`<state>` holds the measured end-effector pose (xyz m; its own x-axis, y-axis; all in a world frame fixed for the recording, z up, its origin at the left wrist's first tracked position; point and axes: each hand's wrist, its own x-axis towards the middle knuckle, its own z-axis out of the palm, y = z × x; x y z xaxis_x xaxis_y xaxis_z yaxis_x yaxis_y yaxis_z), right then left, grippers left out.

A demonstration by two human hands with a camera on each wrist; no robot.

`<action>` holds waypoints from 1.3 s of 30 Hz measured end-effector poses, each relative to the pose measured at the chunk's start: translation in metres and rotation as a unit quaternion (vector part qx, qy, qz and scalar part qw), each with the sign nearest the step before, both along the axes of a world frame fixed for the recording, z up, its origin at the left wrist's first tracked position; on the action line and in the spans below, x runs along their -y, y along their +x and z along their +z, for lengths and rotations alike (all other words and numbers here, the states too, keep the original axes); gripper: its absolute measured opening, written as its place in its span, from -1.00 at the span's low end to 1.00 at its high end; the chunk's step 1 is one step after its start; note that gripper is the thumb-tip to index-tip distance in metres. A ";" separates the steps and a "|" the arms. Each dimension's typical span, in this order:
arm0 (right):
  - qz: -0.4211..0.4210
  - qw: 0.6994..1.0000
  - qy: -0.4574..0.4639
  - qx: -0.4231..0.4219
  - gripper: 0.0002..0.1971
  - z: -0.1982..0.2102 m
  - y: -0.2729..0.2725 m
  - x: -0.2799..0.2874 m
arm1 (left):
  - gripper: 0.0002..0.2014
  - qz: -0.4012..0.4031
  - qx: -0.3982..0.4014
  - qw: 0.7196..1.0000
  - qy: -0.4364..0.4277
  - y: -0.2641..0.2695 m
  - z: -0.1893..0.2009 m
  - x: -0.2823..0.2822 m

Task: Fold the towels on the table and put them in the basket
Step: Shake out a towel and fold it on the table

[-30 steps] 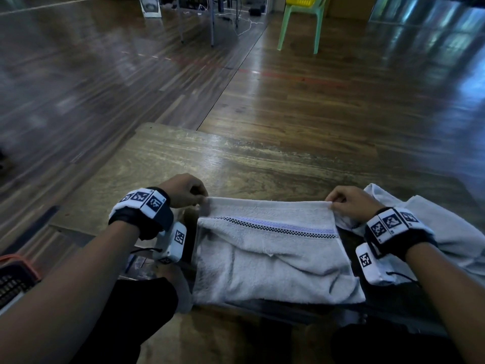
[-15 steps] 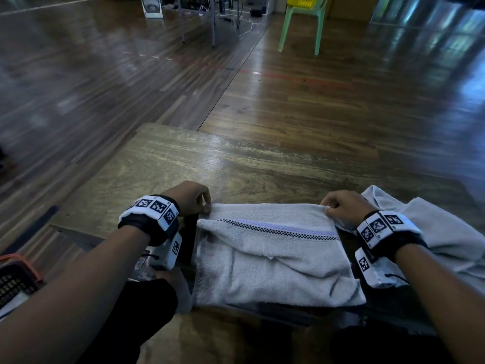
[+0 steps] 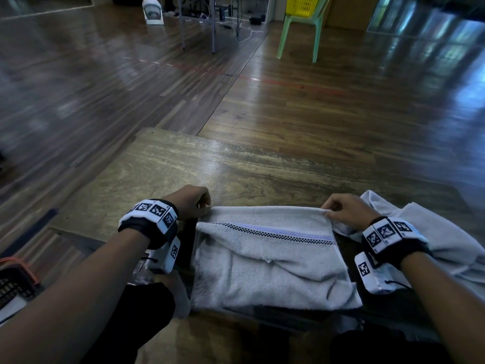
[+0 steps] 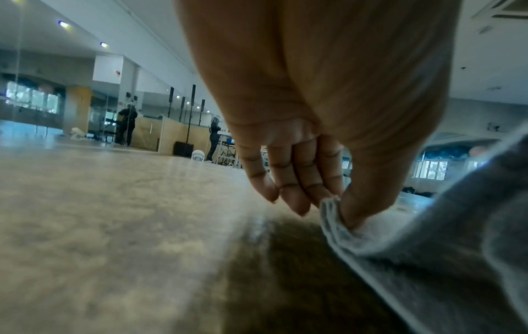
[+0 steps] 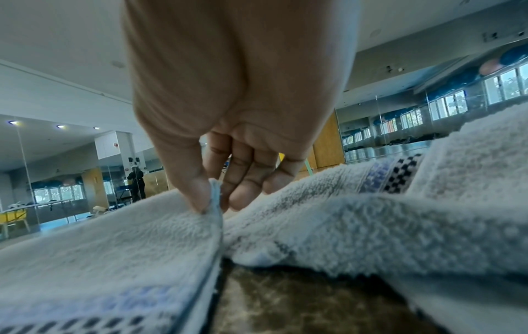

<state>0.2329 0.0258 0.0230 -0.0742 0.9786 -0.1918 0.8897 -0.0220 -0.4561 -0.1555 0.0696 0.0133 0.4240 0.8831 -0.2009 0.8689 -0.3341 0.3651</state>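
Spanning the near half of the wooden table, a grey towel with a checkered stripe lies folded over. A second towel lies rumpled just to its right. The left hand pinches the folded towel's far left corner, the right hand pinches its far right corner. A basket sits low at the left.

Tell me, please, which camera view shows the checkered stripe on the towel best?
The head view: the checkered stripe runs unbroken across the towel between both hands. The right wrist view shows only blurred pieces of it at the bottom edge; the left wrist view shows none, only a pinched corner.
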 end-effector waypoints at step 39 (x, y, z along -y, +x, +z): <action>0.045 0.975 0.211 -0.053 -0.84 0.212 0.009 0.108 | -0.93 -0.065 0.202 0.943 0.256 -0.025 0.210 0.077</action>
<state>0.2423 -0.0823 0.2352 -0.1617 0.9573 0.2397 0.8264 0.2641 -0.4973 -0.1803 -0.0071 0.2233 0.4861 0.7561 0.4381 0.6336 -0.6502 0.4193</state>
